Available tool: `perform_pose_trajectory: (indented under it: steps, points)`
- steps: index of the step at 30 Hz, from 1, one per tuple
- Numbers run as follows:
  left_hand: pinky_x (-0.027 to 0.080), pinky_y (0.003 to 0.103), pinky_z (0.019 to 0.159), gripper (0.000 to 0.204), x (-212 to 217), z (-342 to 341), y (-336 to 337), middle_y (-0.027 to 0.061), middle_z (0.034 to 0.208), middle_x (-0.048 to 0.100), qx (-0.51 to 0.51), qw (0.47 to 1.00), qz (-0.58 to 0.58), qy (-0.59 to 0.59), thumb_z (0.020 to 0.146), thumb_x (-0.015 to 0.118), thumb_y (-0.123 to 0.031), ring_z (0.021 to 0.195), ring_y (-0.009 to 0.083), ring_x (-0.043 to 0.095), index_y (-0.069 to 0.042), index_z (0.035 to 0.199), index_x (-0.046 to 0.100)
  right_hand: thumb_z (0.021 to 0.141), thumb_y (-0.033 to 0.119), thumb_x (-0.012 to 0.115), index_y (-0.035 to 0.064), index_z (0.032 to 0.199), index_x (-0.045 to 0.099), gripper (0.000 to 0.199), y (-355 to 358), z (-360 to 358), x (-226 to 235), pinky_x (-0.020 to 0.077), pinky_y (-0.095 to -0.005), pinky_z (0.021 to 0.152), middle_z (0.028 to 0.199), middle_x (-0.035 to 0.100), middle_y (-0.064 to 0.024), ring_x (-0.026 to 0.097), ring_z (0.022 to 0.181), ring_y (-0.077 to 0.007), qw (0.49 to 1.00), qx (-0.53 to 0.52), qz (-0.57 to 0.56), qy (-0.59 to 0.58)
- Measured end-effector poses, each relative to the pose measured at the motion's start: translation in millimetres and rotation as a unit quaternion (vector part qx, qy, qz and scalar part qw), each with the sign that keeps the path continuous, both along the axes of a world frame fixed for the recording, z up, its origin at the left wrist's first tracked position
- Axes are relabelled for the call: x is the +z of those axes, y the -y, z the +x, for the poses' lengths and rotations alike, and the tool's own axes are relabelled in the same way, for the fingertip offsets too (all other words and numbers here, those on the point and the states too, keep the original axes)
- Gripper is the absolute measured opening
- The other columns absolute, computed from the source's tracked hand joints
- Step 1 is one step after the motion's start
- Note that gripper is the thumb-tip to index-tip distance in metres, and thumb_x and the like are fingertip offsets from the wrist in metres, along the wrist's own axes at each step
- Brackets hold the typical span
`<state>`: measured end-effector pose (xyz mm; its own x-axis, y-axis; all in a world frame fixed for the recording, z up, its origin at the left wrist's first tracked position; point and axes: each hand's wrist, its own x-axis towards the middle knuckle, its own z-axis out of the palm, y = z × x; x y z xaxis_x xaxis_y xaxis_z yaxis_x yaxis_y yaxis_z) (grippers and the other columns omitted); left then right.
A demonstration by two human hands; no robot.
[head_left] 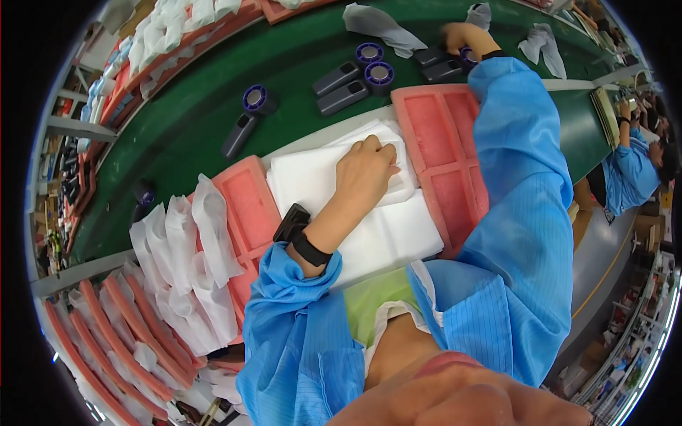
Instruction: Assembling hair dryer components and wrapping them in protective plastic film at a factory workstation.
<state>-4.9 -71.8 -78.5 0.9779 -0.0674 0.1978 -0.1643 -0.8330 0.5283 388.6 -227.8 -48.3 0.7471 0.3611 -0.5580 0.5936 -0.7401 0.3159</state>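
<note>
My left hand rests on a stack of thin white sheet-like bags in front of my chest, fingers curled over the top one near its far edge. My right arm stretches out to the far right. There my right hand, its fingers blurred, is at a dark grey handheld device with a purple-ringed round head. More such devices lie paired to the left of it, and a single one lies farther left. Translucent white sleeves lie beyond them.
Pink foam trays with compartments stand right and left of the white stack. Wrapped white items fill the left side, above stacked pink trays. A green belt runs across. Another person in blue works far right.
</note>
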Motion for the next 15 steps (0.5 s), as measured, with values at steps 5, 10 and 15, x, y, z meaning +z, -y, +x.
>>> perform_pose_trajectory:
  steps: [5,10,15]
  points:
    - [0.050,0.039,0.065,0.010,-0.2,6.7,2.9,0.0081,0.081,0.058,-0.008,0.999,-0.033,0.024,0.074,0.074,-0.014,0.077,0.0276,0.060,-0.009,0.078,0.067,0.054,0.010,0.077,0.0015,0.104,0.068,0.051,63.3,10.2,-13.0,0.0535,-0.0391,0.078,0.101,0.068,-0.0171,0.067,0.089,-0.0326,0.968,-0.036,0.205,0.140]
    - [0.049,0.038,0.062,0.007,7.4,7.0,-7.2,0.0092,0.081,0.060,0.015,0.995,-0.095,-0.020,0.075,0.073,-0.013,0.071,0.0287,0.060,-0.010,0.079,0.068,0.057,0.017,0.075,-0.0008,0.115,0.062,0.062,39.4,-12.2,51.8,0.0517,-0.0334,0.083,0.104,0.067,-0.0183,0.065,0.096,-0.0259,0.941,-0.137,0.291,0.107]
    - [0.046,0.034,0.058,0.008,37.8,8.3,-40.2,0.0085,0.078,0.060,0.031,0.979,-0.199,-0.033,0.077,0.072,-0.013,0.063,0.0222,0.057,-0.008,0.081,0.068,0.061,0.016,0.078,0.0002,0.099,0.066,0.043,2.5,-162.4,139.0,0.0475,-0.0267,0.062,0.076,0.061,-0.0008,0.056,0.068,-0.0115,0.734,-0.042,0.675,0.064]
